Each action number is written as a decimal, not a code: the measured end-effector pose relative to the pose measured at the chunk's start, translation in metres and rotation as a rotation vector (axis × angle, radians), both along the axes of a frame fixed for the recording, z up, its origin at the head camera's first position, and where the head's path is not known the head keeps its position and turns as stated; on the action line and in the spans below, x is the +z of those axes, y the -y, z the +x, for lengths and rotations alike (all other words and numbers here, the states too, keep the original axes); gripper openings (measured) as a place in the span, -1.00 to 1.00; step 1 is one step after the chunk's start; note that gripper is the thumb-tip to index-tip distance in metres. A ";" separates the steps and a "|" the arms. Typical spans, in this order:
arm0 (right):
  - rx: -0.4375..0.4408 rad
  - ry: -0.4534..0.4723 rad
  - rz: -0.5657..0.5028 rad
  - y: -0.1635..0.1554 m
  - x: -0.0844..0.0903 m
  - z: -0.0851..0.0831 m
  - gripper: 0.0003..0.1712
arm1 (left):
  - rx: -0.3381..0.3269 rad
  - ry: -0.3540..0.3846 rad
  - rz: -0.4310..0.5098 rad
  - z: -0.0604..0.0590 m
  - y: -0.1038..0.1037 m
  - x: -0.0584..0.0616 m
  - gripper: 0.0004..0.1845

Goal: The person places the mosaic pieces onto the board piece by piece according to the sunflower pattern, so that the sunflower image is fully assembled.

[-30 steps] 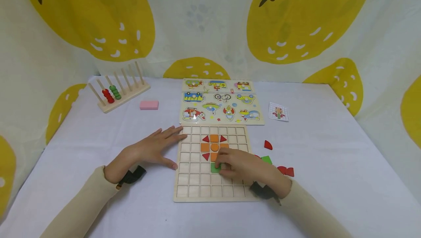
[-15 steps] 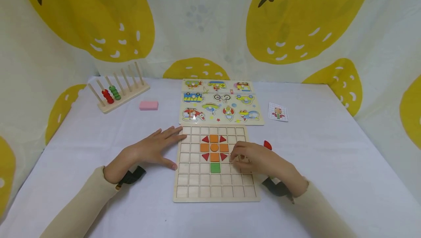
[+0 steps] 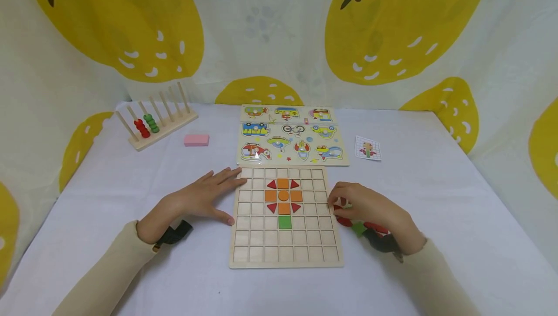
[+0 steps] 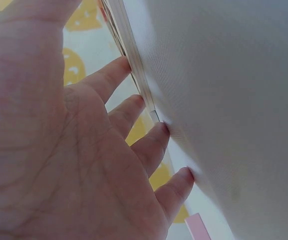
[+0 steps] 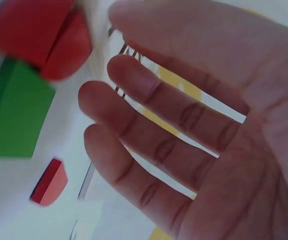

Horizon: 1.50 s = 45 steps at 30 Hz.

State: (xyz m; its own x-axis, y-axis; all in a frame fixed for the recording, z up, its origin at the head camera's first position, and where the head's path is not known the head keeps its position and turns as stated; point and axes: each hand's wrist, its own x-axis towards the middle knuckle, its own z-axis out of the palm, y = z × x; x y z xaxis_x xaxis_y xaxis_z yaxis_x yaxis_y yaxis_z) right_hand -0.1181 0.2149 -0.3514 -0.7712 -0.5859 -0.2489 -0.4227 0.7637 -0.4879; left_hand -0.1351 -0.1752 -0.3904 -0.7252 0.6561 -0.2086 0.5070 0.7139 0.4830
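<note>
A wooden grid board (image 3: 257,254) lies on the white-covered table. Orange squares (image 3: 283,183) surround an orange circle (image 3: 283,195) on it, with red triangles (image 3: 295,208) at the corners and a green square (image 3: 285,222) below. At the board's left edge my left hand (image 3: 192,204) rests with fingers spread and touching the rim. My right hand (image 3: 370,209) is over loose pieces by the right edge, fingers loosely bent; I see nothing between them. Red pieces (image 5: 29,25), a green block (image 5: 21,110) and another red piece (image 5: 50,182) lie under it, partly hidden in the head view.
Behind the grid stands a vehicle puzzle board (image 3: 266,139). A peg stand (image 3: 163,132) with red and green beads is at the back left, near a pink block (image 3: 196,140). To the back right lies a small printed card (image 3: 368,148).
My right hand has left the green square and moved right, off the board to the loose pieces. The lower right red triangle, hidden before, now shows. My left hand stays put.
</note>
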 end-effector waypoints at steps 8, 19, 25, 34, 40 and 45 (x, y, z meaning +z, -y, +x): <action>-0.001 0.064 -0.040 -0.009 -0.004 -0.005 -0.85 | 0.005 0.012 -0.001 0.001 0.001 0.000 0.05; -0.039 0.059 -0.047 -0.015 -0.009 -0.011 -0.85 | 0.015 0.011 -0.007 0.002 -0.001 0.003 0.05; -0.040 0.066 -0.053 -0.015 -0.011 -0.013 -0.77 | 0.020 0.016 -0.010 0.002 -0.001 0.001 0.05; -0.024 0.010 -0.056 -0.016 -0.016 -0.014 -0.81 | 0.009 0.008 -0.014 0.001 -0.001 0.001 0.05; -0.046 0.021 -0.028 -0.015 -0.014 -0.013 -0.82 | 0.010 0.010 -0.013 0.000 -0.001 0.001 0.05; -0.052 0.030 -0.033 -0.012 -0.010 -0.011 -0.80 | 0.012 0.013 -0.013 0.000 0.000 0.000 0.06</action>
State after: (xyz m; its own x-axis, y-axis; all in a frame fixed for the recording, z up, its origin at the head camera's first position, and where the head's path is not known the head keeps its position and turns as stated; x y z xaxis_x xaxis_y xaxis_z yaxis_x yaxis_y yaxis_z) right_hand -0.1288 0.2273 -0.3610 -0.7929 -0.5538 -0.2541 -0.3678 0.7675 -0.5251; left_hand -0.1347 -0.1748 -0.3905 -0.7300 0.6450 -0.2262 0.4924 0.7257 0.4805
